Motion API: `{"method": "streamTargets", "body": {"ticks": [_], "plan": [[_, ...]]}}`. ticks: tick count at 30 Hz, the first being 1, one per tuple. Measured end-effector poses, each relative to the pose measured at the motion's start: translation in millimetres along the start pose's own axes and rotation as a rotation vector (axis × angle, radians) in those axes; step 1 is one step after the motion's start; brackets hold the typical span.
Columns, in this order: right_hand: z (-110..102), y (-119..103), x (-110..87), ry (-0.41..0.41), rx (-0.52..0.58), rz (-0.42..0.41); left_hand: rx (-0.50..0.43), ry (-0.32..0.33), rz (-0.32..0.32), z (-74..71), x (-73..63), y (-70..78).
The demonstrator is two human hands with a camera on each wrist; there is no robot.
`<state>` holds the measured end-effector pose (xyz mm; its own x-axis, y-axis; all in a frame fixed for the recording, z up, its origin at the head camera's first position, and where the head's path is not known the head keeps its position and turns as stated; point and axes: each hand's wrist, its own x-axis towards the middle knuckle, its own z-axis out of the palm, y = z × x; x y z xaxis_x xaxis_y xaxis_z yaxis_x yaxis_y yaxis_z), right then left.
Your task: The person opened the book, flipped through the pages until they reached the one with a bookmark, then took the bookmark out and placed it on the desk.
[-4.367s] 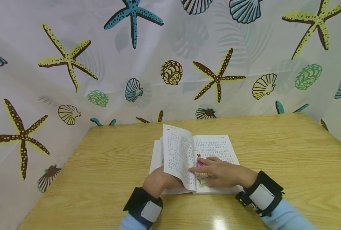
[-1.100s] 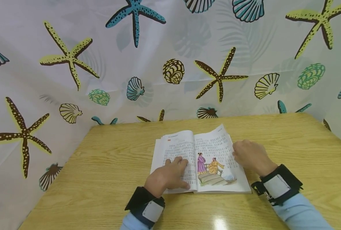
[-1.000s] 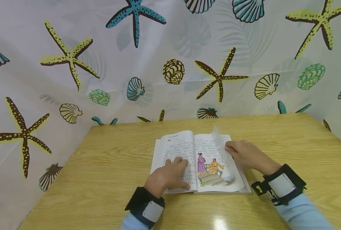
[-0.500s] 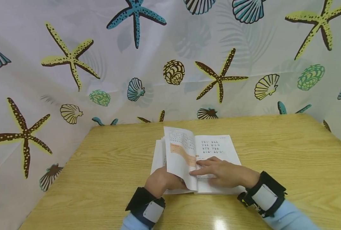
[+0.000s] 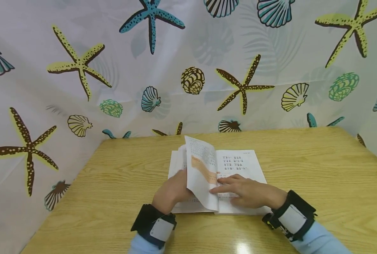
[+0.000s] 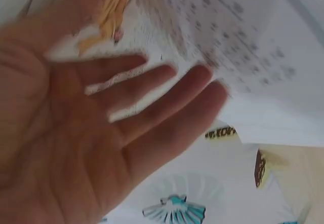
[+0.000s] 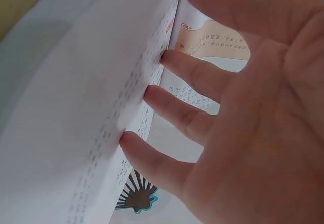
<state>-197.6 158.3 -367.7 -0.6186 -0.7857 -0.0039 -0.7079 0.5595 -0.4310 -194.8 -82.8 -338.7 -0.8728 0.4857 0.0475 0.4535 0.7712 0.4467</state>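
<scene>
A book (image 5: 243, 162) lies spread on the table, white pages covered in rows of small print. One page (image 5: 204, 165), with an orange band across it, stands half raised and curved over the left side. Behind that raised page is my left hand (image 5: 174, 188), its fingers mostly hidden in the head view; the left wrist view shows the hand (image 6: 96, 127) with fingers extended and close to the paper. My right hand (image 5: 248, 190) rests on the right-hand page near the spine. In the right wrist view its straight fingertips (image 7: 132, 140) touch the paper.
The wooden table (image 5: 112, 183) extends around the book on every side. At its far edge hangs a pale cloth (image 5: 175, 46) printed with starfish and shells. A black strap with a white plate (image 5: 161, 229) sits on each wrist.
The right hand has carried a page over to the left and now lies by the spine; the illustrated page is turned away. The left hand, earlier on the left page, has shifted left behind the raised page.
</scene>
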Motion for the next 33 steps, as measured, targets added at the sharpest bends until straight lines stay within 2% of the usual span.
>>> {"method": "streamTargets", "body": {"ticks": [4, 5, 6, 7, 8, 9, 11, 13, 15, 16, 18, 20, 26, 30, 33], "plan": [[0, -1, 2.0, -0.007, 0.012, 0.013, 0.044, 0.403, -0.029, -16.4, 1.6, -2.7], [0, -1, 2.6, -0.008, 0.012, 0.018, 0.023, 0.483, -0.032, -19.1, 2.4, -1.9], [0, -2, 3.1, -0.010, 0.012, 0.024, 0.013, 0.541, -0.017, -20.9, 3.2, -0.9], [-1, -2, 3.6, -0.011, 0.010, 0.029, 0.001, 0.551, -0.004, -21.5, 3.6, 0.5], [-1, -3, 3.8, -0.012, 0.009, 0.031, 0.009, 0.521, 0.009, -20.7, 3.5, 2.3], [-1, -3, 3.8, -0.010, 0.001, 0.024, 0.019, 0.445, 0.010, -18.7, 3.3, 4.8], [-1, -3, 3.4, -0.006, -0.010, 0.009, 0.063, 0.209, 0.006, -10.9, 3.8, 9.5], [0, -2, 2.8, -0.006, -0.011, 0.005, 0.114, -0.042, -0.029, 0.0, 4.6, 14.6], [0, -1, 2.0, -0.005, -0.008, 0.012, 0.155, -0.216, -0.082, 9.8, 6.2, 19.2], [0, -1, 1.6, -0.005, -0.005, 0.017, 0.173, -0.261, -0.102, 13.7, 7.2, 20.6], [0, 0, 1.2, -0.005, 0.000, 0.026, 0.190, -0.299, -0.141, 18.8, 8.3, 22.6], [0, 0, 0.7, -0.002, 0.007, 0.023, 0.189, -0.304, -0.161, 20.5, 8.9, 22.8], [-1, 1, -0.3, -0.013, 0.011, 0.021, 0.177, -0.301, -0.150, 21.4, 8.9, 21.0], [-2, 2, -1.0, -0.017, 0.016, 0.069, 0.177, -0.301, -0.148, 21.9, 9.2, 21.0], [-4, 3, -2.1, -0.024, 0.006, 0.144, 0.180, -0.302, -0.152, 21.9, 9.2, 21.2]]}}
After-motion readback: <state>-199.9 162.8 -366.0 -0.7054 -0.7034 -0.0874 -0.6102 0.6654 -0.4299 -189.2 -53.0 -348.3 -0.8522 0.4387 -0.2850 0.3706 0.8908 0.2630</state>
